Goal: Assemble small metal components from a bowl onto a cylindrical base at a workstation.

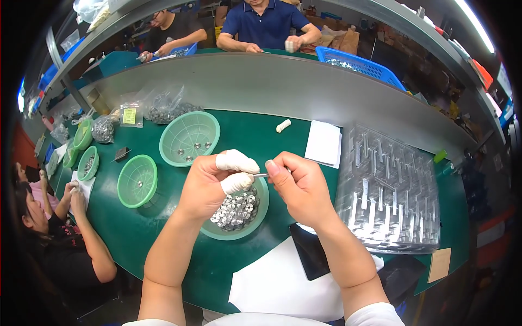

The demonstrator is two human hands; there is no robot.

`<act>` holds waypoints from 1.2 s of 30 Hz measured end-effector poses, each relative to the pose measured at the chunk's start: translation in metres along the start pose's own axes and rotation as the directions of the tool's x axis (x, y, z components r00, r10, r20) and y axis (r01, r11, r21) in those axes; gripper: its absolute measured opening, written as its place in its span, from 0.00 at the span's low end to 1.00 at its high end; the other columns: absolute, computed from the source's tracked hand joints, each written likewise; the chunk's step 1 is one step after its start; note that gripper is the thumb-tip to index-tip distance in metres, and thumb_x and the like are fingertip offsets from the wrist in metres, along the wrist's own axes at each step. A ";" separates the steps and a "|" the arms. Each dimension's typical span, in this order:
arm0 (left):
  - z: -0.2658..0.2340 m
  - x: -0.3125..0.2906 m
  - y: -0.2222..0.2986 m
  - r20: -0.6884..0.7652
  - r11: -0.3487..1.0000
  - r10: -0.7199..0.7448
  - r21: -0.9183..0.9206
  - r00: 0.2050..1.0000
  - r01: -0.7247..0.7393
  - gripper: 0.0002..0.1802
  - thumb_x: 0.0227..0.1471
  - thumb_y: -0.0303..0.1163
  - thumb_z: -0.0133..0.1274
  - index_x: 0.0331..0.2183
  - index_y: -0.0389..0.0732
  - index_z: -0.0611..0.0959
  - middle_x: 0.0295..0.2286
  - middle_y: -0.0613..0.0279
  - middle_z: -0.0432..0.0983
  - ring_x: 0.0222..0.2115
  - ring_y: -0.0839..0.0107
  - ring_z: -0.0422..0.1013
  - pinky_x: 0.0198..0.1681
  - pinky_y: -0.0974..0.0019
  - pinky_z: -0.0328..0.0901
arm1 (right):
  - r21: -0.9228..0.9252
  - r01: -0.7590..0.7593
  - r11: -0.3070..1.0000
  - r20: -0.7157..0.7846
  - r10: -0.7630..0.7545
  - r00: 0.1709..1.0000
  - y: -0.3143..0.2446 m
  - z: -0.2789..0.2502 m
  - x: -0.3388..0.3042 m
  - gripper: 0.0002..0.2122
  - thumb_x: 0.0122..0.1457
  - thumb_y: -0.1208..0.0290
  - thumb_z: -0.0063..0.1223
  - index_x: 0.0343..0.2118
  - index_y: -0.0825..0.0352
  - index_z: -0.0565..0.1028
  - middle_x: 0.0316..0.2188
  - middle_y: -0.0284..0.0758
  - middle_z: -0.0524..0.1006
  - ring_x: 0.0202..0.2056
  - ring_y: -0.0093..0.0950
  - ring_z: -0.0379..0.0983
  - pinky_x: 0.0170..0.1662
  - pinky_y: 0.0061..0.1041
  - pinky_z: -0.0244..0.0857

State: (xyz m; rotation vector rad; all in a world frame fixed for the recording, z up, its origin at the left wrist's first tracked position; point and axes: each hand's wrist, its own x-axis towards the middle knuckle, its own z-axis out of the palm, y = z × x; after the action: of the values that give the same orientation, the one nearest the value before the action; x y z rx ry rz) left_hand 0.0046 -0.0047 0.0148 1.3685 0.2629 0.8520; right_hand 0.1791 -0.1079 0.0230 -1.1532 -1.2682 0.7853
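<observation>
My left hand (206, 187), with white covers on its thumb and forefinger, is closed in a pinch on one end of a thin metal rod (262, 175). My right hand (303, 191) has bare fingers and pinches the other end. Whatever else lies between the covered fingertips is hidden. Just below the hands stands a green plastic basket (263, 213) holding many small round metal parts (235, 213), partly covered by my left hand.
To the left are a green basket (121, 187) with a metal part and a larger basket (163, 142) with several. Stacked clear trays (387, 190) of metal bars stand right. A black tablet (309, 252) lies near my right forearm. Co-workers sit left and beyond the divider (261, 81).
</observation>
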 end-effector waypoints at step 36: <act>-0.014 0.005 -0.039 0.360 0.812 -0.066 -0.523 0.930 0.260 0.13 0.56 0.30 0.64 0.39 0.39 0.77 0.30 0.59 0.77 0.29 0.69 0.76 0.32 0.66 0.73 | -0.106 0.216 0.971 -0.019 -0.220 0.975 -0.002 0.011 -0.004 0.11 0.67 0.73 0.53 0.27 0.70 0.73 0.17 0.31 0.73 0.19 0.15 0.62 0.22 0.20 0.57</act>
State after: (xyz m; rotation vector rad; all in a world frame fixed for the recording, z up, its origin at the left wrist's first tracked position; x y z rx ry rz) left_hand 0.0140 0.0100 -0.0234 0.8851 -0.1289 0.4818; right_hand 0.1676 -0.1094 0.0227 -1.0811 -1.3962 0.5425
